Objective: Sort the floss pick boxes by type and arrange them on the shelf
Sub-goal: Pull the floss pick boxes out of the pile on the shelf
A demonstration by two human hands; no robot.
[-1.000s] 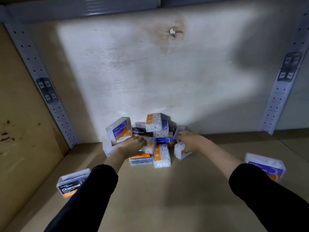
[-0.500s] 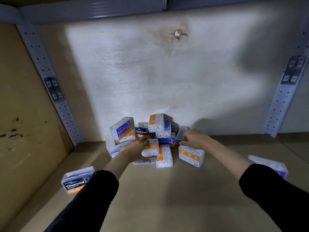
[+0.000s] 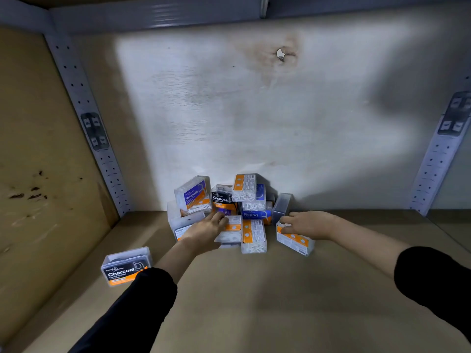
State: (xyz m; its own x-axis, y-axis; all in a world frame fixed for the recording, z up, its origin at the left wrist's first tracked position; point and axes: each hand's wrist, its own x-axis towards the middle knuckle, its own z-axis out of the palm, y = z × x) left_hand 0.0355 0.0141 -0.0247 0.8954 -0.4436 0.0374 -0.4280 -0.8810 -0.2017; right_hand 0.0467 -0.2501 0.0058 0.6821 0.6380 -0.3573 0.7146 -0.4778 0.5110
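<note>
A pile of clear floss pick boxes (image 3: 248,200) leans on the back wall of the shelf, with labels reading Smooth (image 3: 192,196), Charcoal (image 3: 222,199) and Round (image 3: 254,214). My left hand (image 3: 206,231) reaches into the pile's left front, and its fingers grip a clear box with an orange label (image 3: 233,229). My right hand (image 3: 309,224) lies on an orange-labelled box (image 3: 295,240) that rests flat just right of the pile, its fingers curled over the far edge. A single Charcoal box (image 3: 125,270) stands apart at the front left.
The brown shelf board (image 3: 254,301) stretches in front of the pile. Perforated metal uprights (image 3: 84,118) (image 3: 438,154) stand at both back corners. A brown side panel (image 3: 30,161) closes the left, and a pale back wall (image 3: 229,110) rises behind the pile.
My right hand has drawn the orange-labelled box out of the pile to the right and laid it flat. My left hand has stayed at the pile's front.
</note>
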